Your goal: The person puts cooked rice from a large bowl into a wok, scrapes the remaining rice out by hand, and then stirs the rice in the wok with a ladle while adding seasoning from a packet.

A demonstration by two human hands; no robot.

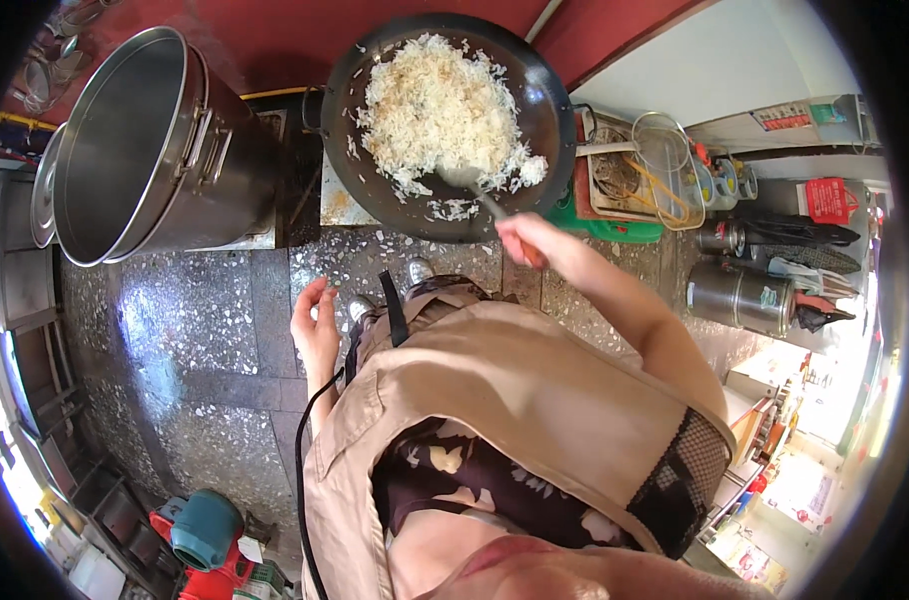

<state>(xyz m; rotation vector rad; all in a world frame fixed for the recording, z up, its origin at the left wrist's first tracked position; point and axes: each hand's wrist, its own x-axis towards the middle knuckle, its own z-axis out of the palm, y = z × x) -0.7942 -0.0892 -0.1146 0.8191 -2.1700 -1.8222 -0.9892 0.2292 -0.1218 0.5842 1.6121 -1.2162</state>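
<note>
A large dark wok [394,201] with a loop handle on each side stands in front of me. Cooked white rice [443,105] is heaped in it, browned in places, with loose grains scattered up the walls. Around the handle of a metal ladle or spatula [492,205] my right hand [526,238] is closed, at the wok's near rim. The tool's head [460,175] sits at the lower edge of the rice and is partly covered by it. My left hand [316,319] hangs over the floor beside my body, fingers loosely bent and apart, holding nothing.
Left of the wok stands a tall metal stockpot [229,169], with a round lid [46,187] behind it. A wire strainer [661,142] lies over a tray [612,202] at the right. Metal canisters [739,296] stand farther right. A teal bucket [207,529] is on the speckled floor [192,322].
</note>
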